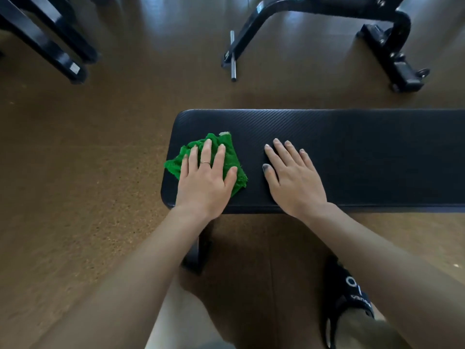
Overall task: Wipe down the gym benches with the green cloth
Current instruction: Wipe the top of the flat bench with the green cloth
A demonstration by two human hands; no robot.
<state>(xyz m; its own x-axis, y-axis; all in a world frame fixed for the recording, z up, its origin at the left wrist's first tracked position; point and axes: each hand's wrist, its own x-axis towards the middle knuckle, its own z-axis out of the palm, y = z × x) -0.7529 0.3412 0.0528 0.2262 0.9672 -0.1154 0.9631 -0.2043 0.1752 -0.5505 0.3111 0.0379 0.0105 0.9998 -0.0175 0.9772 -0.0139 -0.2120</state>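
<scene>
Pressing flat, our left fingers lie straight on the green cloth, gripping nothing, at the counter's left end. Our right hand rests spread and empty on the bare pad just beside it. We judge the wipe barely begun: the counter's right stretch and another bench frame far off remain.

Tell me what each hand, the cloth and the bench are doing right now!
Left hand: flat, fingers straight, pressing on the green cloth.
Right hand: flat, fingers spread, resting on the bare bench pad.
Green cloth: crumpled, lying near the bench's left end, partly under the left hand.
Bench: level, both hands on top.
</scene>
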